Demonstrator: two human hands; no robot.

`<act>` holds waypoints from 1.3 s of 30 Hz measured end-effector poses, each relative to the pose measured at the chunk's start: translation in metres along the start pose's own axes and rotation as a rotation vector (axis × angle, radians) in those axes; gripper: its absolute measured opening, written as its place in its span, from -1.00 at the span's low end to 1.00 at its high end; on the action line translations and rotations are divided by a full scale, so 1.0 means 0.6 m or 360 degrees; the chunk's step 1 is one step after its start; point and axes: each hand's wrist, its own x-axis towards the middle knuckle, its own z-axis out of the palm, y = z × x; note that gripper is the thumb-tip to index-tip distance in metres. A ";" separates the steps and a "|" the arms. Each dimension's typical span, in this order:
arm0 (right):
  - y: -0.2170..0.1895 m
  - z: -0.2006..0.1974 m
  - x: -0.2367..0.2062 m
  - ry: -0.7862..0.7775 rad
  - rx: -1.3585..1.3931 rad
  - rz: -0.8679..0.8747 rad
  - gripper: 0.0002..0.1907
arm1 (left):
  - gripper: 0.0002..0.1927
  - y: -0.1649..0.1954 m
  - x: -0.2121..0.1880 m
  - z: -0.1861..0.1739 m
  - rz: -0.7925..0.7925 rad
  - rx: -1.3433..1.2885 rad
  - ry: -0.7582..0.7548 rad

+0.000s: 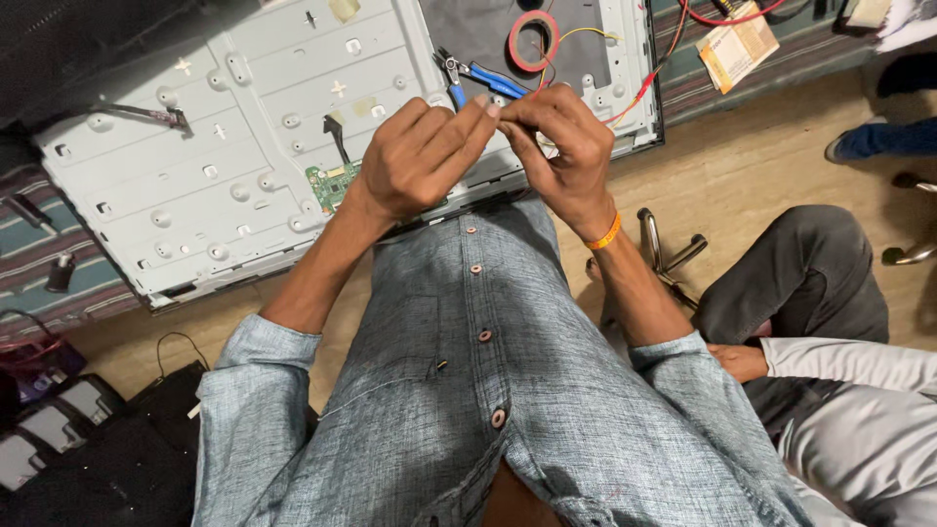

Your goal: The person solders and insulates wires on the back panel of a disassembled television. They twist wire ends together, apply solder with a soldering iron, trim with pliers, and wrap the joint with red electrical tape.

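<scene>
I am pinching a thin red wire (639,90) between the fingertips of my left hand (415,161) and right hand (561,156), both closed narrowly on it just above the white metal back panel (224,146). The wire is trailing toward the panel's right edge. Blue-handled pliers (478,76) and a red tape roll (533,41) are lying untouched nearby, so, judging by this, the joint is not yet taped.

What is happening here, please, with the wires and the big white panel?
A person in a grey shirt holds both hands together over a white metal panel. The left hand and right hand pinch thin red and yellow wires between the fingertips. Blue-handled pliers and a roll of red tape lie on the panel, untouched. Another person sits at the right.
</scene>
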 end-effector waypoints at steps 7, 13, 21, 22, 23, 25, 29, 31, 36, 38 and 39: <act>0.002 0.004 -0.002 0.0028 -0.0225 -0.0264 -0.79 | -0.78 0.044 -0.007 0.049 -0.1623 -0.1335 -0.0030; 0.000 -0.002 0.000 0.0032 0.0016 0.0067 -0.83 | -0.70 0.036 -0.009 0.028 -0.1634 -0.1475 -0.0056; -0.005 -0.002 0.003 -0.0029 0.0063 0.0062 -0.82 | -0.76 0.025 -0.001 0.001 -0.0322 -0.0212 -0.0082; -0.006 -0.002 0.003 -0.0035 0.0045 0.0053 -0.82 | -0.82 0.026 0.000 0.011 -0.0376 -0.0265 -0.0042; -0.007 -0.001 0.003 -0.0040 0.0029 0.0049 -0.82 | -0.87 0.030 -0.001 0.020 -0.0433 -0.0317 -0.0002; -0.009 0.001 0.002 -0.0046 0.0004 0.0038 -0.82 | -0.85 0.045 -0.006 0.038 -0.1112 -0.0787 -0.0044; -0.009 0.002 0.001 -0.0057 -0.0020 0.0004 -0.82 | -0.71 0.045 -0.020 0.043 -0.1837 -0.1580 -0.0066; -0.007 0.000 0.002 -0.0035 -0.0007 0.0061 -0.83 | -0.62 0.037 -0.021 0.033 -0.2079 -0.1951 -0.0068; -0.003 -0.003 0.004 -0.0037 0.0154 0.0117 -0.87 | -0.71 0.042 -0.005 0.004 -0.0622 -0.0208 0.0053; -0.004 -0.001 0.004 -0.0059 0.0178 0.0137 -0.87 | -0.73 0.038 -0.003 -0.003 -0.0313 0.0081 -0.0032; -0.004 0.000 0.004 -0.0065 0.0178 0.0144 -0.87 | -0.75 0.037 -0.004 -0.003 -0.0332 0.0048 -0.0055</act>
